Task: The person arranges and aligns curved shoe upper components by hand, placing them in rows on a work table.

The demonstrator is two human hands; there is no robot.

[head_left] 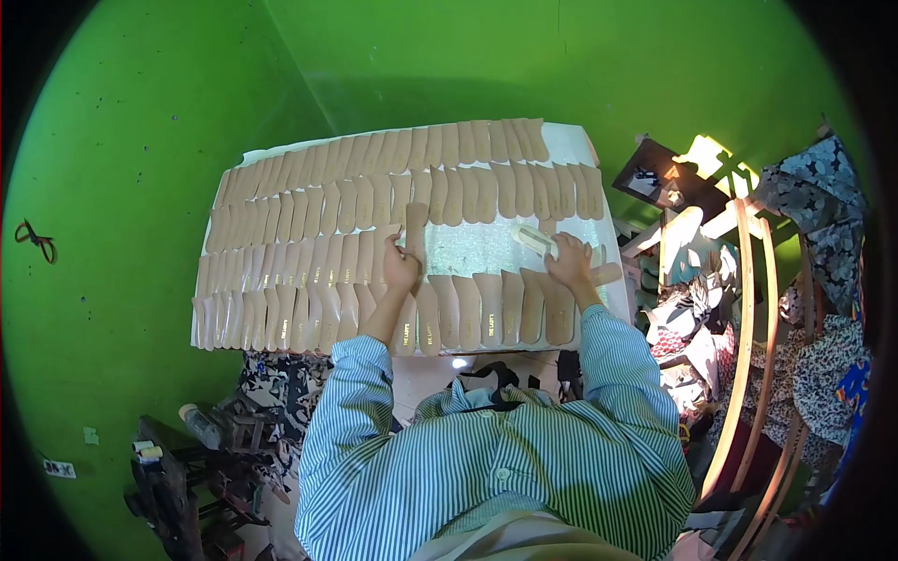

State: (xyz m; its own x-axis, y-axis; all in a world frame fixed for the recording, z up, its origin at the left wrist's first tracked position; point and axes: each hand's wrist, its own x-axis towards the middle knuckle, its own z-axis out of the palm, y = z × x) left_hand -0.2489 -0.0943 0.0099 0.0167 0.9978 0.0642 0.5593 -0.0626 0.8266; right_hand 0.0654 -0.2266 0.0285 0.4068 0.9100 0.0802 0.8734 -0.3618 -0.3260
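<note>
Your left hand (403,265) has its fingers closed on the side of a tan insole (416,227), near its lower end, at the left edge of the gap between the rows on the table (591,147). That insole points away from you, its long axis running nearly straight out from your body, with its rounded far end reaching up to the row beyond. It looks light, thin and bendy, smooth enough to slide a little but hardly fragile; you'd do best to take it by the side edges near the middle, so that it doesn't flop and your fingertips keep off the face. Your right hand (571,262) has its fingers on the near right end of a white oblong tool (533,238) and seems to grip it; the tool's long axis slants from upper left to lower right. Just beside that hand, another loose insole (606,273) lies nearly crosswise by the right edge of the table. Closest to you, a row of overlapping insoles (491,309) stretches from side to side, some with gold lettering near the lower end
</note>
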